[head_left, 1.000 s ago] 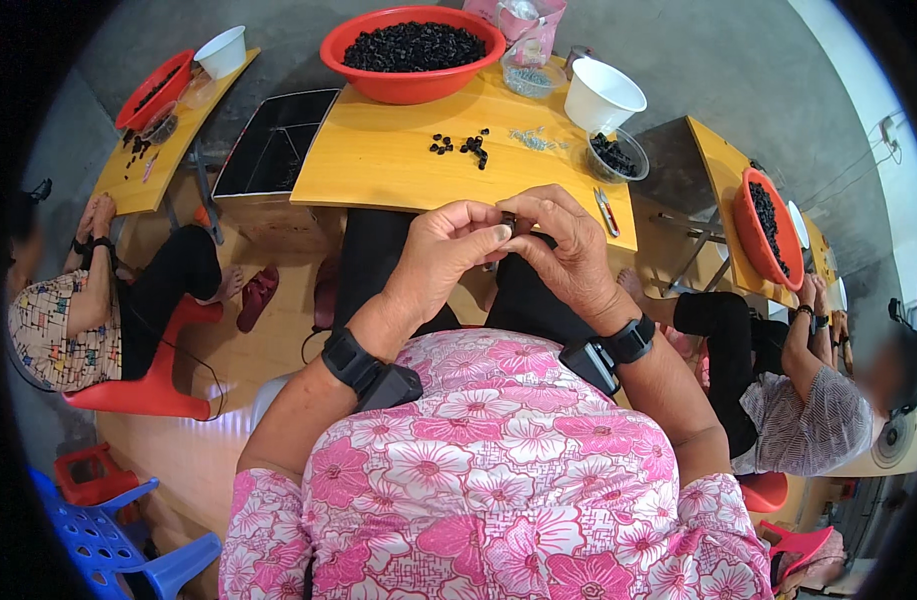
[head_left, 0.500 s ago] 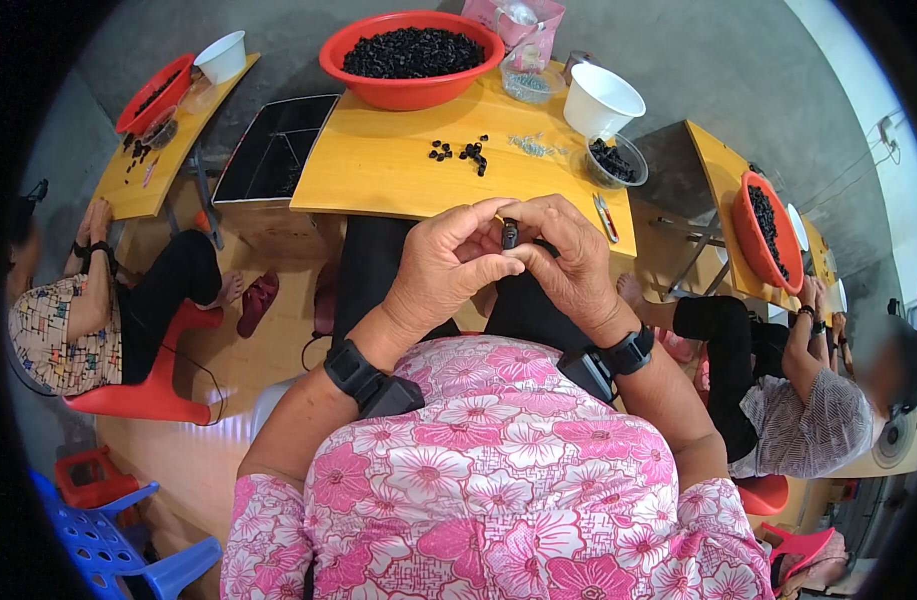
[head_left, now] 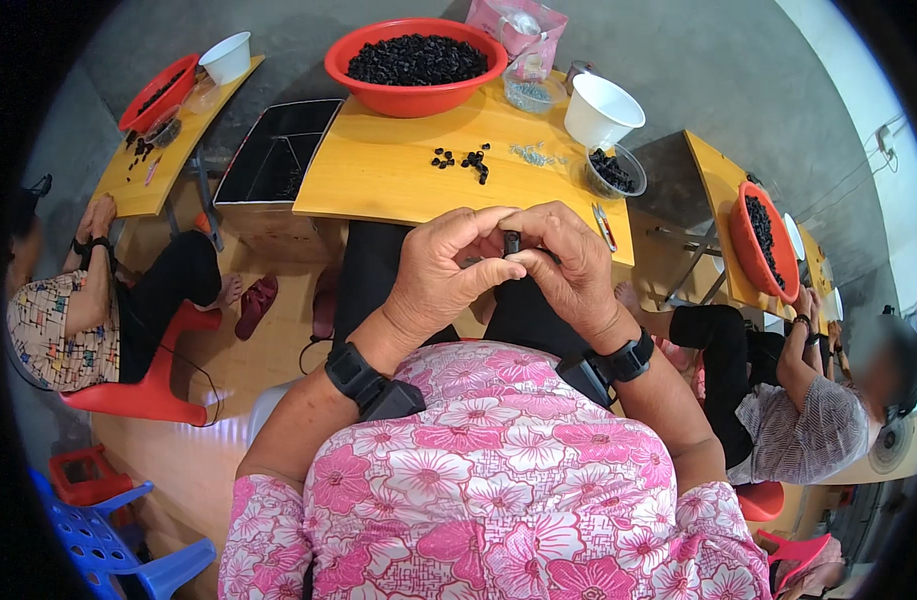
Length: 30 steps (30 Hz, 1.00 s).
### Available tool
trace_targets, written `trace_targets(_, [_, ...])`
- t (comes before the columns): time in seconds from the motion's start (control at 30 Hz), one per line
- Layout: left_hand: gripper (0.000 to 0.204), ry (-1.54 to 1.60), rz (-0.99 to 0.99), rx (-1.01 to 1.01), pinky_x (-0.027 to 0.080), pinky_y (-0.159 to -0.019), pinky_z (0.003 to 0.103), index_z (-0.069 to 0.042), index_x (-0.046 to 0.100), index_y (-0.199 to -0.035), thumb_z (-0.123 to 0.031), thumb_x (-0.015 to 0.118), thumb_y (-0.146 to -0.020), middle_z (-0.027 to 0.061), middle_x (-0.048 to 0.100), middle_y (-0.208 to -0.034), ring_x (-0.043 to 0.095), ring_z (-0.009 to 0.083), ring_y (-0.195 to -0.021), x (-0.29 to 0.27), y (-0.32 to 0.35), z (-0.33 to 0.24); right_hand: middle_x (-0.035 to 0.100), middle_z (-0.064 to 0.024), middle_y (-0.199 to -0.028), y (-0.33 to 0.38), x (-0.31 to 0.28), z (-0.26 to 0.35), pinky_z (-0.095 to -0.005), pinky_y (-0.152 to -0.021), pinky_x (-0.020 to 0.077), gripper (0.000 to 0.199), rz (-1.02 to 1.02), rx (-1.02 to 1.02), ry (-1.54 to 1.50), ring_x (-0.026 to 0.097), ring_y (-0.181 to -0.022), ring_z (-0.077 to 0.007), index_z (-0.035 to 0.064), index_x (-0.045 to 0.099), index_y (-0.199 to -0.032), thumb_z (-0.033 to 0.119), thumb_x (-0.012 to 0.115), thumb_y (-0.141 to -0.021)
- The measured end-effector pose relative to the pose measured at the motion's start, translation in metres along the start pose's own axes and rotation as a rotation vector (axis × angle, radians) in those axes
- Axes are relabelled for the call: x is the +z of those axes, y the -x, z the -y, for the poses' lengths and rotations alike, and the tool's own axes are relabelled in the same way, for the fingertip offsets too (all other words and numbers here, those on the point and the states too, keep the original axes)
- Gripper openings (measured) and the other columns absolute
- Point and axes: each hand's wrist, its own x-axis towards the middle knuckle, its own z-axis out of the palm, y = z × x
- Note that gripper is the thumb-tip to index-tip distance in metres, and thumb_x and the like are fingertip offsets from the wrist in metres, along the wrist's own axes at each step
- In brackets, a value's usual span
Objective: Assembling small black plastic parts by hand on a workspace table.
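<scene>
A small black barrel-shaped plastic piece is held up between my two hands, just in front of the table's near edge. My left hand is closed, its thumb and bent fingers pinching the piece from the left. From the right, my right hand closes on the same piece with thumb and forefinger. The fingers cover part of it. Beyond my hands, several loose black caps and a scatter of small pale metallic bits, maybe springs, lie on the yellow table.
On the table stand a red basin of black parts, a white tub, a clear bowl of black pieces and a clear tub of small bits. Snips lie near the right edge. People sit at tables on both sides.
The black piece has turned between my fingertips, so its shiny opening no longer shows. A yellowish bit at my left fingertips is out of sight.
</scene>
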Motion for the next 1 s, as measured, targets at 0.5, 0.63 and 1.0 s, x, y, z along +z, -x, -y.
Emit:
trace_targets(0.5, [0.034, 0.290, -0.076, -0.136, 0.048, -0.067, 0.020, 0.001, 0.064, -0.115, -0.006, 0.074, -0.083, -0.0016, 0.059, -0.085, 0.054, 0.0043, -0.075, 0.014, -0.009, 0.014, 0.061, -0.0098, -0.088, -0.007, 0.007, -0.009, -0.0359, -0.072, 0.0486, 0.030, -0.078, 0.052, -0.035, 0.060, -0.081, -0.0290, 0.0092, 0.062, -0.105, 0.002, 0.068, -0.076])
trace_targets(0.63, [0.034, 0.296, -0.046, -0.213, 0.048, -0.069, 0.019, 0.001, 0.063, -0.117, -0.004, 0.073, -0.085, -0.0017, 0.059, -0.087, 0.054, 0.0037, -0.076, 0.014, -0.020, 0.033, 0.060, -0.0109, -0.086, -0.011, 0.016, -0.031, -0.0370, -0.072, 0.0486, 0.025, -0.097, 0.094, -0.045, 0.060, -0.081, -0.0295, 0.0092, 0.062, -0.100, 0.002, 0.067, -0.077])
trace_targets(1.0, [0.035, 0.142, 0.103, -0.492, 0.049, -0.083, 0.024, -0.001, 0.065, -0.119, 0.005, 0.060, -0.086, 0.0048, 0.066, -0.102, 0.062, 0.0096, -0.092, 0.008, -0.006, 0.077, 0.060, -0.0037, -0.086, 0.005, -0.045, -0.145, -0.0244, -0.071, 0.0510, 0.032, -0.366, 0.412, 0.266, 0.060, -0.077, -0.0108, 0.0036, 0.065, -0.112, -0.006, 0.068, -0.082])
